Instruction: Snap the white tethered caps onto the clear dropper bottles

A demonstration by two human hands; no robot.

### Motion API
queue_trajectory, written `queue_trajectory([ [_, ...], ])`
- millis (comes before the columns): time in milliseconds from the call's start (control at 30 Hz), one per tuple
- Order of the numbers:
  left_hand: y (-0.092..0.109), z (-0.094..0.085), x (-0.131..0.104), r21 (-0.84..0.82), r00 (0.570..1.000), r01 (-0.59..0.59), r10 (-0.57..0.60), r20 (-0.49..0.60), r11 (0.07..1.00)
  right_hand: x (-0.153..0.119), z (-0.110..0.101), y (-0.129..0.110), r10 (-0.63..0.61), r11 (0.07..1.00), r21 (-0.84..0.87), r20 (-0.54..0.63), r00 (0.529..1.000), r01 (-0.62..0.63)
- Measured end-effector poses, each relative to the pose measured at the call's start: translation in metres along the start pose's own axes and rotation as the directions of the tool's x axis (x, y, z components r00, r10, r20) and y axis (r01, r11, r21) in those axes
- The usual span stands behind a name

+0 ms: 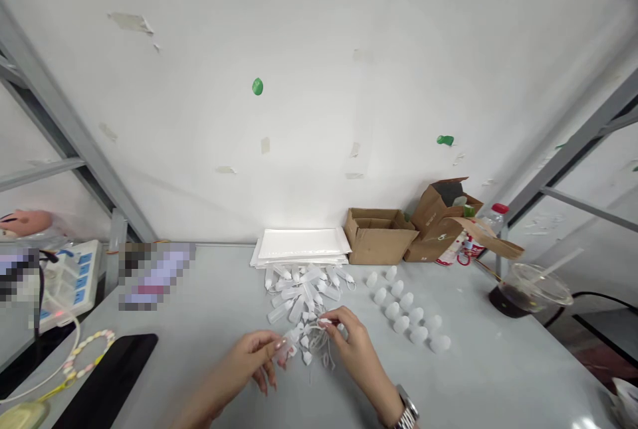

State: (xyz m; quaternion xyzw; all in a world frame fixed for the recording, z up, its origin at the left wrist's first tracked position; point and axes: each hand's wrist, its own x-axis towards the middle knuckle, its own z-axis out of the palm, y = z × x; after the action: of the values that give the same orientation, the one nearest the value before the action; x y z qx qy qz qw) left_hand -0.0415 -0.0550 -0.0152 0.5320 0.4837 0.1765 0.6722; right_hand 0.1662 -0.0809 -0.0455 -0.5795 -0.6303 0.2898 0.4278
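Note:
My left hand (259,356) pinches a small translucent bottle (288,343) near the front of a heap of similar bottles (304,289). The fingertips of my right hand (351,336) are closed on a thin white cord (323,321), just right of that bottle. More looped white cord (319,338) and several small white caps (306,356) lie between and beneath my hands. Several white egg-shaped pieces (401,323) stand in loose rows to the right.
Behind the heap are stacked white sheets (304,243), an open cardboard box (381,243) and a brown paper bag (436,223). A lidded drink cup (518,293) stands right. On the left are a black slab (112,376), a beaded bracelet (74,352) and a power strip (82,279).

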Motion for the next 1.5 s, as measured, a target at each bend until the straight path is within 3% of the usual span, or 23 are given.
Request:
queue_trajectory([
  [100, -0.006, -0.002, 0.007, 0.066, 0.978, -0.035, 0.048, -0.202, 0.997, 0.002, 0.003, 0.009, -0.053, 0.993, -0.106, -0.066, 0.996, 0.046],
  [167, -0.008, 0.001, 0.01, 0.093, 0.964, -0.058, 0.08, -0.255, 0.994, 0.001, 0.004, 0.01, -0.088, 0.989, -0.134, -0.144, 0.986, 0.069],
  [267, -0.009, 0.009, 0.011, 0.116, 0.965, -0.098, 0.123, -0.232, 0.988, -0.003, 0.004, 0.003, -0.124, 0.985, -0.144, -0.188, 0.974, 0.097],
  [433, -0.007, 0.023, 0.008, 0.152, 0.969, -0.17, 0.193, -0.155, 0.974, -0.01, 0.005, -0.01, -0.167, 0.971, -0.174, -0.01, 0.986, 0.163],
  [600, -0.003, 0.021, 0.004, 0.175, 0.973, -0.171, 0.194, -0.124, 0.97, -0.011, 0.004, -0.007, -0.242, 0.941, -0.234, 0.041, 0.969, 0.245],
  [733, -0.001, 0.021, -0.002, 0.25, 0.993, -0.082, 0.099, -0.057, 0.965, -0.01, 0.004, -0.002, -0.272, 0.918, -0.3, 0.001, 0.962, 0.26],
  [900, 0.001, 0.024, -0.01, 0.414, 0.991, -0.045, 0.093, -0.098, 0.909, -0.011, 0.016, 0.002, -0.266, 0.892, -0.4, -0.092, 0.959, 0.21],
  [1100, 0.005, 0.025, -0.017, 0.428, 0.998, 0.001, 0.029, -0.062, 0.904, -0.013, 0.03, -0.004, -0.373, 0.845, -0.481, -0.22, 0.901, 0.232],
  [1300, 0.005, 0.024, -0.04, 0.441, 1.0, 0.002, 0.005, -0.016, 0.897, -0.003, 0.012, 0.007, -0.284, 0.853, -0.516, -0.331, 0.9, 0.08],
  [1367, 0.001, 0.021, -0.039, 0.429, 0.999, -0.002, 0.02, -0.036, 0.903, 0.0, 0.008, 0.011, -0.212, 0.88, -0.47, -0.268, 0.94, 0.064],
  [1500, -0.007, 0.015, -0.019, 0.421, 0.968, -0.049, 0.147, -0.203, 0.906, -0.001, 0.01, 0.009, -0.094, 0.953, -0.293, -0.064, 0.994, 0.072],
])
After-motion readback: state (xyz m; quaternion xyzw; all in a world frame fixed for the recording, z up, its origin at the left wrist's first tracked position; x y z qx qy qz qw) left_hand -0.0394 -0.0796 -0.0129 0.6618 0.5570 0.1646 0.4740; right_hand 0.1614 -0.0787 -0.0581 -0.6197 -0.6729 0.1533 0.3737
